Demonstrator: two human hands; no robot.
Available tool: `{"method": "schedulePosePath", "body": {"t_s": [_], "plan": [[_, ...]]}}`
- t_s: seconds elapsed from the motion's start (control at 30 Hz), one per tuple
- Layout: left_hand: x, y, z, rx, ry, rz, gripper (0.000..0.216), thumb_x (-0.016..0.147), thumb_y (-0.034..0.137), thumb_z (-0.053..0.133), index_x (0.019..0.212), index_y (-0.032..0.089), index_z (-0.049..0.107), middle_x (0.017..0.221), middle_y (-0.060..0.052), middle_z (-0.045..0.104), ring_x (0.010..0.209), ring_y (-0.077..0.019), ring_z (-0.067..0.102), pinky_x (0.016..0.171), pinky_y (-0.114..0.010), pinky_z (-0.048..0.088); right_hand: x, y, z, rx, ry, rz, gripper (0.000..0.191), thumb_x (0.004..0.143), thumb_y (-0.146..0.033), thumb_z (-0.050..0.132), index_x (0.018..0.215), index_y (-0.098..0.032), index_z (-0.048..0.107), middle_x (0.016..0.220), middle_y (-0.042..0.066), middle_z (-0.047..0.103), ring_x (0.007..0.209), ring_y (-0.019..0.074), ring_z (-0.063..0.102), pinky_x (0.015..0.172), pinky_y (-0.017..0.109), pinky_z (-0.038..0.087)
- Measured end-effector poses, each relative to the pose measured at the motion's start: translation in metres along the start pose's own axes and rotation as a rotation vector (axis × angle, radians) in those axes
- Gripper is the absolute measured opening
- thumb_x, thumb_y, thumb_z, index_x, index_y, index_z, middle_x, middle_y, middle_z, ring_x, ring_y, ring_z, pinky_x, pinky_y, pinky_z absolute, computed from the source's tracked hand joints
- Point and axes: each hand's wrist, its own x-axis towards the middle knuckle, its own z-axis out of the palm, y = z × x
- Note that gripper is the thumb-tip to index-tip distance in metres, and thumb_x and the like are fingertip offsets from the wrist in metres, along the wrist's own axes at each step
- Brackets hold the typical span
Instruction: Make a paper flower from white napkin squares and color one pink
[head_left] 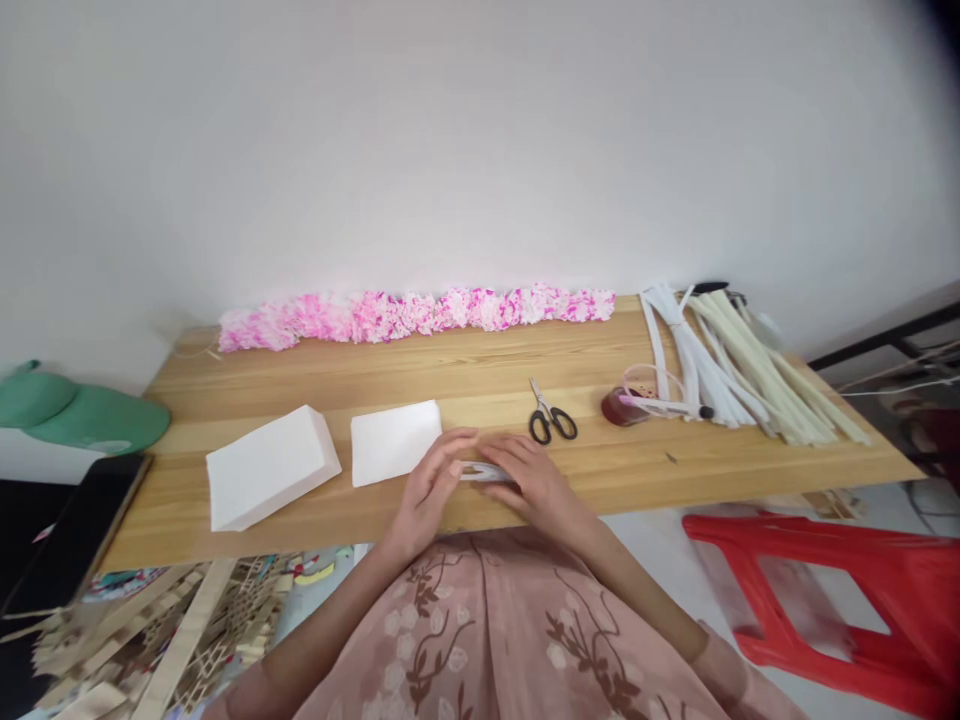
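– holding what?
– with left hand point(431, 490) and right hand point(534, 482), fingers half closed, gripping a small white strip point(495, 473) between them, right by the near edge of a wooden table point(480, 375).
– and on top?
– white block point(270, 470) and white pad point(394, 440) to the left, scissors point(545, 408) just ahead, dark red jar point(616, 408) and bundled strips point(694, 350) to the right, pink garland point(420, 314) along the back.
– and around?
– plain grey wall point(480, 140) behind, pale slats point(187, 640) low at left, red stool point(911, 590) at right.
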Motion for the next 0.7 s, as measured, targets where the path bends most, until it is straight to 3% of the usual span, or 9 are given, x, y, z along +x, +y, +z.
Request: {"method": "schedulePosePath", "body": {"t_s": [0.13, 0.23, 0.3, 0.5, 0.7], "plan": [[-0.002, 0.006, -0.027, 0.215, 0.077, 0.153, 0.023, 0.097, 0.028, 0.051, 0.112, 0.022, 0.066, 0.119, -0.009, 0.068, 0.113, -0.02, 0.061, 0.098, -0.035, 0.047, 0.008, 0.0, -0.021, 0.063, 0.0, -0.014, 0.042, 0.098, -0.045, 0.05, 0.129, -0.018, 0.058, 0.122, 0.013, 0.068, 0.116, 0.0261, 0.06, 0.098, 0.046, 0.05], [-0.001, 0.004, -0.052, 0.466, 0.162, 0.112, 0.019, 0.096, 0.026, 0.051, 0.101, 0.02, 0.069, 0.095, -0.005, 0.072, 0.079, -0.0144, 0.063, 0.074, -0.027, 0.049, 0.026, -0.001, -0.034, 0.055, 0.028, 0.002, 0.032, 0.101, -0.038, 0.046, 0.12, -0.019, 0.064, 0.11, 0.011, 0.071, 0.106, 0.0236, 0.062, 0.092, 0.042, 0.05], [0.0, 0.001, -0.066, 0.614, 0.182, 0.093, 0.018, 0.096, 0.025, 0.052, 0.1, 0.019, 0.069, 0.089, -0.004, 0.071, 0.069, -0.013, 0.059, 0.067, -0.026, 0.047, 0.042, -0.004, -0.035, 0.058, -0.002, -0.035, 0.027, 0.101, -0.032, 0.046, 0.113, -0.018, 0.066, 0.104, 0.01, 0.072, 0.1, 0.0219, 0.062, 0.089, 0.039, 0.049], [-0.004, -0.003, -0.083, 0.933, -0.047, 0.134, 0.019, 0.095, 0.025, 0.051, 0.093, 0.017, 0.069, 0.09, -0.007, 0.071, 0.084, -0.0198, 0.063, 0.074, -0.032, 0.049, 0.086, -0.013, -0.015, -0.079, -0.232, -0.224, 0.017, 0.097, -0.023, 0.055, 0.101, -0.016, 0.07, 0.093, 0.007, 0.072, 0.089, 0.021, 0.06, 0.078, 0.035, 0.041], [-0.004, -0.003, -0.081, 1.058, -0.207, 0.134, 0.013, 0.092, 0.024, 0.057, 0.095, 0.017, 0.066, 0.096, -0.008, 0.068, 0.092, -0.0233, 0.06, 0.077, -0.035, 0.048, 0.096, -0.011, -0.004, -0.135, -0.413, -0.277, 0.012, 0.088, -0.025, 0.069, 0.096, -0.017, 0.071, 0.096, 0.007, 0.07, 0.092, 0.0217, 0.058, 0.077, 0.033, 0.036]]}}
